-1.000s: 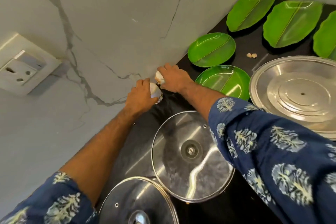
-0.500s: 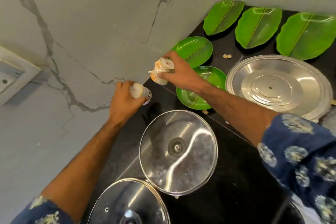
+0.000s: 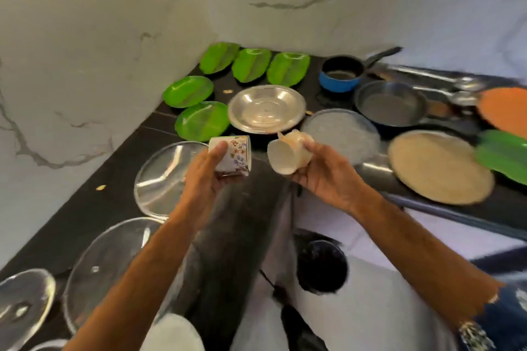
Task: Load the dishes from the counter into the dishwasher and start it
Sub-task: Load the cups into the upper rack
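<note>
Ceramic is in both hands now: the left hand is closed round a flowered cup lying on its side, and the right hand is closed round a plain cream cup, tilted with its mouth turned down and to the left. A second ago both cups stood on the black counter close against the marble wall; half a second ago the right one was already lifted while the left one was only just gripped. They have since come up and away from the wall, and hang in the air over the counter's front edge, near each other but not touching. The head view has also swung right and down, so the steel plate, green plates, glass lids and pans are all seen waiting on the counter. I judge the first two pieces are picked up and headed for the dishwasher, which is not in view; most of the loading remains.
</note>
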A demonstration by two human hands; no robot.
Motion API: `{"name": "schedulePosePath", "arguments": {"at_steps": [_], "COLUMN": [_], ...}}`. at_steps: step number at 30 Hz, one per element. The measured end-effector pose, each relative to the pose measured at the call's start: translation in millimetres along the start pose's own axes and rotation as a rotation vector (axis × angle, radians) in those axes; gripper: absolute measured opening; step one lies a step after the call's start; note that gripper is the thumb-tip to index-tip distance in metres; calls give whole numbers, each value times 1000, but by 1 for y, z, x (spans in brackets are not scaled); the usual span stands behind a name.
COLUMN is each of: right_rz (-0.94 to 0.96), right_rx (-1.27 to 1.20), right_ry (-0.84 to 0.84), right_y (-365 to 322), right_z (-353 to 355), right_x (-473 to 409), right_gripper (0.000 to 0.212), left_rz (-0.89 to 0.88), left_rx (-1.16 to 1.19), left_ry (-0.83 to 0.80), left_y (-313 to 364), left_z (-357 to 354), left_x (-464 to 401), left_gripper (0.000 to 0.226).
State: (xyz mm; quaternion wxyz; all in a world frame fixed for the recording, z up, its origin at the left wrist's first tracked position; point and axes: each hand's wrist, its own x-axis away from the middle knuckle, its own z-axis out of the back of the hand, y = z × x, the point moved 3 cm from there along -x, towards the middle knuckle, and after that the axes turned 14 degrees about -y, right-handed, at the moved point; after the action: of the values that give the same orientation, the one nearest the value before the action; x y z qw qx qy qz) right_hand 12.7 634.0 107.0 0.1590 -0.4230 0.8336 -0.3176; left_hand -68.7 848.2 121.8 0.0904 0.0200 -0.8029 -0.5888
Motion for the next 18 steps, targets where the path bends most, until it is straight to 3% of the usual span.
{"name": "schedulePosePath", "arguments": {"at_steps": [4, 7, 12, 14, 16, 18], "right_rz": [80, 139, 212, 233, 254, 261], "right_rx": [8, -27, -82, -89, -119, -140], "right_ry": [196, 337, 611, 724, 835, 939], "right_y": [-10, -11, -3, -1, 0, -2], "right_z": [27, 49, 89, 110, 134, 165], "right_x": [139, 236, 380, 439, 494, 543], "right_gripper": [42, 55, 73, 61, 39, 33], "left_rz": [123, 205, 345, 383, 407, 419], "left_rx": [-22, -85, -261, -344, -432, -525], "left_ry": [-176, -279, -445, -543, -644, -730], "left_y": [-53, -91, -155, -185, -217, -249], "left_z": [-91, -157, -263, -315, -366, -415], "left_x": [28, 47, 66, 74, 80, 86], "left_gripper": [55, 55, 28, 17, 19, 21]}}
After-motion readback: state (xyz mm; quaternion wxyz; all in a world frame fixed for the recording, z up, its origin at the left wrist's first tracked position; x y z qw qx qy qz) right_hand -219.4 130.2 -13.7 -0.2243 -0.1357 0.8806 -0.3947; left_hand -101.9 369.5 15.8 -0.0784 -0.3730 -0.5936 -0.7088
